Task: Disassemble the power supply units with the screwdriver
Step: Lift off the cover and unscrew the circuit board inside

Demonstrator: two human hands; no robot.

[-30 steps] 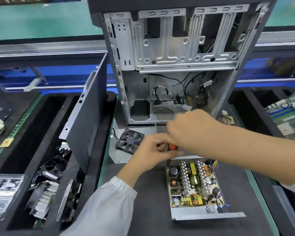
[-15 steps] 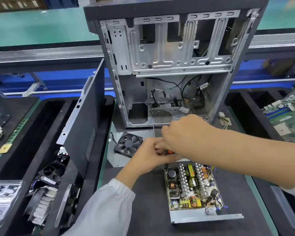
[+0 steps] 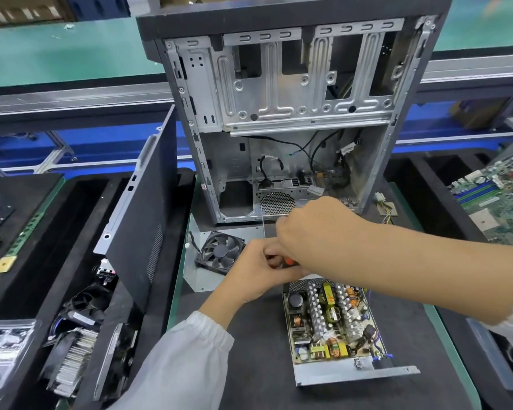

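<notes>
An opened power supply unit (image 3: 332, 327) lies on the dark mat, its circuit board bare in a metal tray. Its removed cover plate with a black fan (image 3: 221, 251) lies just left of it. Both hands meet above the unit's far edge. My left hand (image 3: 255, 276) curls its fingers round the screwdriver (image 3: 289, 261), of which an orange bit of handle shows. The thin shaft (image 3: 263, 226) sticks up towards the case. My right hand (image 3: 314, 235) is curled over the handle from above and hides most of it.
An empty computer case (image 3: 293, 113) stands upright right behind the hands. Its dark side panel (image 3: 142, 220) leans in the bin on the left, above heat sinks and fans (image 3: 71, 350). A green motherboard (image 3: 498, 199) lies in the right bin. A cable plug (image 3: 382, 202) lies beside the case.
Both hands stay together on the screwdriver above the unit's far edge. The view has shifted slightly; nothing else has moved.
</notes>
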